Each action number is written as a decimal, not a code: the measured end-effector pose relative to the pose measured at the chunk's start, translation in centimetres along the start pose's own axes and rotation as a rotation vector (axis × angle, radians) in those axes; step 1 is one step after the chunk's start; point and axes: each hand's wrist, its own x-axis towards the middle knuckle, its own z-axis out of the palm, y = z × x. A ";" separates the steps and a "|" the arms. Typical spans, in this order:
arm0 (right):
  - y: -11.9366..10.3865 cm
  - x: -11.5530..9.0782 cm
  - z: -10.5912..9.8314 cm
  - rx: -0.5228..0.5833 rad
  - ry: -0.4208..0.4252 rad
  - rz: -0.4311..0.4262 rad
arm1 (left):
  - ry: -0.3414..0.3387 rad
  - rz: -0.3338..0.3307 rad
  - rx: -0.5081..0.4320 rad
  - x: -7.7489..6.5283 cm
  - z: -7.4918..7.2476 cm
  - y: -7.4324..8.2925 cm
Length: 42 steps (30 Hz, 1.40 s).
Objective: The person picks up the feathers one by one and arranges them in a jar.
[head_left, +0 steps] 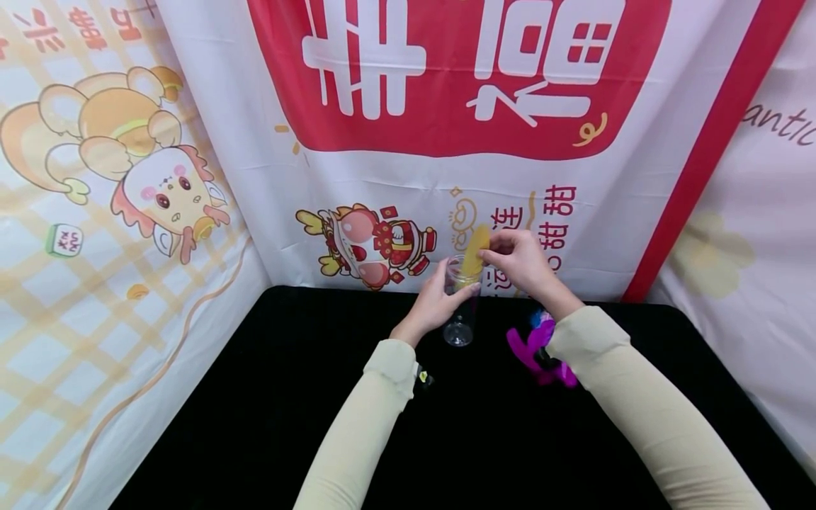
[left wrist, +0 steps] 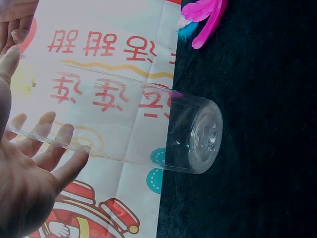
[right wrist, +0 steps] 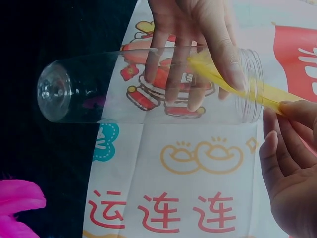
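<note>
A clear plastic jar (head_left: 460, 327) stands upright with its mouth at the top in the head view. My left hand (head_left: 438, 301) grips it around the upper half, thumb on one side and fingers on the other. Between thumb and fingertips, my right hand (head_left: 519, 261) pinches a yellow feather (head_left: 475, 249) at the jar's mouth. In the right wrist view the feather (right wrist: 213, 72) passes through the threaded neck, its lower part inside the jar (right wrist: 99, 111) and its upper end outside. Below that, the jar's bottom half has nothing in it.
Bright magenta feathers (head_left: 528, 348) with a bit of blue lie on the black tabletop (head_left: 497, 439), partly behind the right sleeve (head_left: 589, 340). A small dark object with a yellow spot (head_left: 423, 377) shows beside the left cuff. Printed cloth (head_left: 357, 170) hangs behind the table.
</note>
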 end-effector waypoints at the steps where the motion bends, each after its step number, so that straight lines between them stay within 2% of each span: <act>1: 0.0 0.0 0.1 -0.012 -0.002 0.002 | 0.000 -0.003 -0.001 0.0 0.0 0.0; 13: -0.2 0.3 0.7 -0.138 -0.051 0.024 | -0.002 0.017 -0.013 0.2 0.0 -0.1; 23: 0.1 0.1 1.0 -0.127 -0.150 0.074 | -0.022 0.020 -0.020 0.1 0.0 -0.2; 42: 0.0 -0.1 0.1 -0.090 -0.152 0.073 | -0.035 0.022 -0.039 0.4 -0.2 -0.3</act>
